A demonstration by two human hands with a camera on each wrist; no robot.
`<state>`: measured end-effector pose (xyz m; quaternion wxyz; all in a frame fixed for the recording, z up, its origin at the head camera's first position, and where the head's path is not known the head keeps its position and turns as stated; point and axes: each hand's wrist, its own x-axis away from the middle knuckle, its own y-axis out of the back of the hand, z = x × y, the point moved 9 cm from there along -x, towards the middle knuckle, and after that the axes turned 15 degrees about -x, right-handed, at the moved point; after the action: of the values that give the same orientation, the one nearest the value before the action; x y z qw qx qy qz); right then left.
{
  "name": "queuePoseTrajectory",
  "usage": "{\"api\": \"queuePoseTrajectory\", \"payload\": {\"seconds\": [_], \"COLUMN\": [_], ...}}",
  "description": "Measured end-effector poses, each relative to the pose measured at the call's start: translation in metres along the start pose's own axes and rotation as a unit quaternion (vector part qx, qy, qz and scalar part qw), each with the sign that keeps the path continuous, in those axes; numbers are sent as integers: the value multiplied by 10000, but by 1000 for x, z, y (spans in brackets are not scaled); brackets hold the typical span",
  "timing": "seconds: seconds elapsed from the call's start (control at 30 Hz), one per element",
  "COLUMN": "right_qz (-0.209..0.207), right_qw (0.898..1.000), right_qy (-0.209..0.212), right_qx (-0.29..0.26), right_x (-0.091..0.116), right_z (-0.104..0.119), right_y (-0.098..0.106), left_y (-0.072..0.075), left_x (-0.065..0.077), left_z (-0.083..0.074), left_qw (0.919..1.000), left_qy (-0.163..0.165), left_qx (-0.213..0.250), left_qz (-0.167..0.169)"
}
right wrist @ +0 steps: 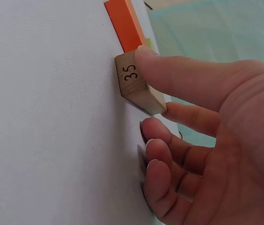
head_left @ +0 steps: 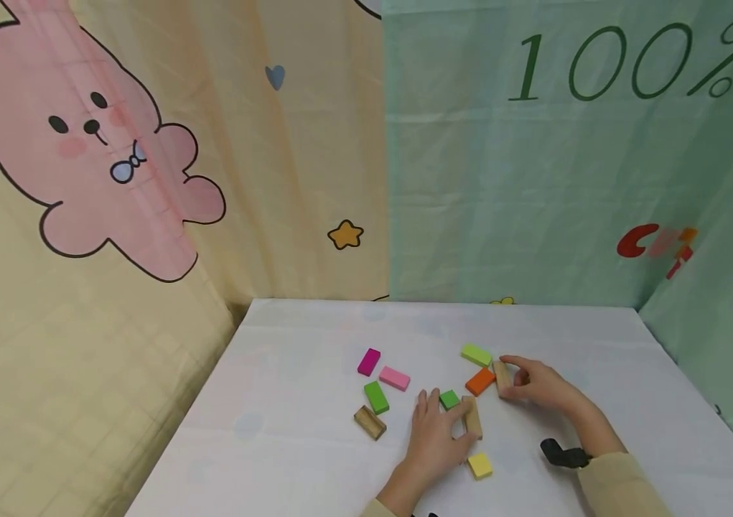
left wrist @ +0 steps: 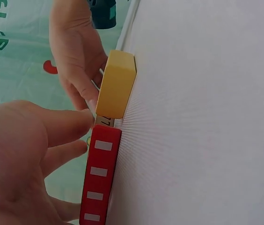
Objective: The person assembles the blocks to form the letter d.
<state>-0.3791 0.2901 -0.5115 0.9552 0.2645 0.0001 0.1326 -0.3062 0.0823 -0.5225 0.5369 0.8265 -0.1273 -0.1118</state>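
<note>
My left hand point(head_left: 433, 436) lies flat on the white tablecloth point(head_left: 288, 402), fingers fairly straight. Its thumb touches a long block point(head_left: 472, 417) that looks wooden from above and red with white marks point(left wrist: 100, 178) in the left wrist view. A yellow block point(head_left: 479, 465) point(left wrist: 116, 84) lies just beyond that block's end. My right hand point(head_left: 537, 384) point(right wrist: 225, 131) grips a small wooden block point(head_left: 502, 377) marked "35" point(right wrist: 136, 86), tilted on the cloth, one finger on top and the others curled below. An orange block point(head_left: 479, 380) point(right wrist: 125, 26) lies right beside it.
More blocks are scattered on the cloth: lime point(head_left: 476, 354), small green point(head_left: 449, 399), pink point(head_left: 395, 378), magenta point(head_left: 369, 362), green point(head_left: 376, 397) and a brown wooden one point(head_left: 369, 422). Printed curtains point(head_left: 146, 179) hang behind and to both sides of the table.
</note>
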Motion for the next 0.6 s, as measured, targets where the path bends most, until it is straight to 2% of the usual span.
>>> {"api": "queuePoseTrajectory", "payload": {"seconds": [0.13,0.33,0.6], "right_qz": [-88,-195,-492], "right_qw": [9999,9995,9975], "right_qy": [-89,-242,-453], "right_qx": [84,57,226], "right_x": [-1,0,-3], "right_z": [-4,-9,-5], "right_y": [-1,-2,3], "left_y": [-3,-7,0], "left_x": [2,2,2], "left_z": [2,4,0], "left_qw": [9999,9997,9988], "left_qy": [-42,67,9], "left_qx": [-81,-227,-403], "left_qz": [-45,-39,-294]}}
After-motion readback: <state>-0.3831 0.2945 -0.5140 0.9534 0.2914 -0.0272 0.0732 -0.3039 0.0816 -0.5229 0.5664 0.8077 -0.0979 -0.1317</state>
